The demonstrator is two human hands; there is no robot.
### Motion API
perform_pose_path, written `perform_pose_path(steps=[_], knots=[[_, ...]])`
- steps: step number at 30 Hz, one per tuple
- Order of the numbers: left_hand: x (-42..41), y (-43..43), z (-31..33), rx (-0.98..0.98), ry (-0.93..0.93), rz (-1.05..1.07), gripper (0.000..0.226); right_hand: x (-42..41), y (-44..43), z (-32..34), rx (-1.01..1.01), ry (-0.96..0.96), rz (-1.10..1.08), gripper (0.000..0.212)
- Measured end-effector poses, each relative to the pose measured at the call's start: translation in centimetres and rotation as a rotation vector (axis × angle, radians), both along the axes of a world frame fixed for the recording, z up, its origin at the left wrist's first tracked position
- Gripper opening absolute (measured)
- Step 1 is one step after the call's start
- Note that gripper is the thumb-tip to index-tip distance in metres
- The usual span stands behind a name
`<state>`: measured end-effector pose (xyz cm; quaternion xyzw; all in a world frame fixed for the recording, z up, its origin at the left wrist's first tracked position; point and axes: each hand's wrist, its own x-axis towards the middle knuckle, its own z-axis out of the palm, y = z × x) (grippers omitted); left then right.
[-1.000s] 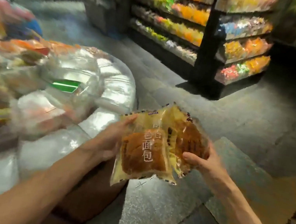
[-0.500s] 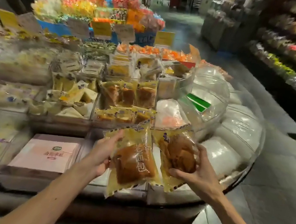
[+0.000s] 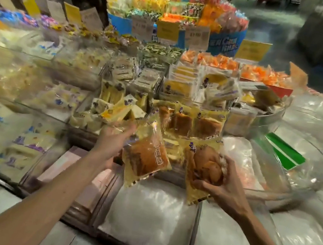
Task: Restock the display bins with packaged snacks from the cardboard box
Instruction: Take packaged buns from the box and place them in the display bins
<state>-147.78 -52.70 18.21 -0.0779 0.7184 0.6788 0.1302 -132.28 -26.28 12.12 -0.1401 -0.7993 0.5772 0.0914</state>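
The left hand (image 3: pixel 111 142) holds a yellow bread packet (image 3: pixel 146 156) by its left edge, fingers reaching behind the wrapper, so the packet hangs tilted just right of the hand. The right hand (image 3: pixel 225 181) curls fingers and thumb round a second packet (image 3: pixel 202 167), squeezing the bun inside. Just beyond both hands a row of matching packets (image 3: pixel 190 122) stands upright.

Yellow paper price cards (image 3: pixel 166 32) are standing before a blue printed banner (image 3: pixel 224 43); a green-and-white label (image 3: pixel 285 151) is lying off right.
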Motion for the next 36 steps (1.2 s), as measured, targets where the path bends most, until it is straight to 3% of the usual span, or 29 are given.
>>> perform_pose_path(steps=[4, 10, 15, 19, 23, 26, 30, 33, 36], knots=[[-5.9, 1.8, 1.6, -0.074, 0.260, 0.068, 0.028, -3.4, 1.1, 0.3, 0.021, -0.012, 0.008, 0.117], [-12.1, 5.4, 2.1, -0.243, 0.593, -0.203, 0.020, -6.4, 1.5, 1.1, -0.008, -0.010, -0.045, 0.119], [-15.4, 7.3, -1.9, -0.330, 0.531, -0.502, 0.026, -6.8, 0.9, 0.5, -0.001, -0.033, -0.207, 0.110], [-17.3, 6.8, -5.6, -0.543, 0.438, -0.658, 0.022, -7.5, 0.9, 0.2, 0.028, -0.054, -0.276, 0.113], [-19.3, 5.5, -6.6, -0.719, 0.477, -0.669, 0.028, -8.3, 0.8, 0.0, 0.027, -0.056, -0.297, 0.111], [-19.9, 5.2, -6.5, -0.722, 0.650, -0.605, 0.033, -9.0, 0.8, 0.2, 0.030, -0.064, -0.286, 0.108], [-20.2, 6.2, -6.2, -0.788, 0.887, -0.611, 0.034, -9.9, 1.2, 0.1, 0.017, -0.082, -0.265, 0.122], [-19.3, 6.7, -7.5, -1.035, 0.811, -0.788, 0.045, -10.3, 1.6, 0.1, 0.021, -0.089, -0.242, 0.121], [-19.1, 6.7, -7.7, -1.131, 0.744, -0.782, 0.044, -10.5, 1.9, 0.4, 0.011, -0.089, -0.231, 0.121]])
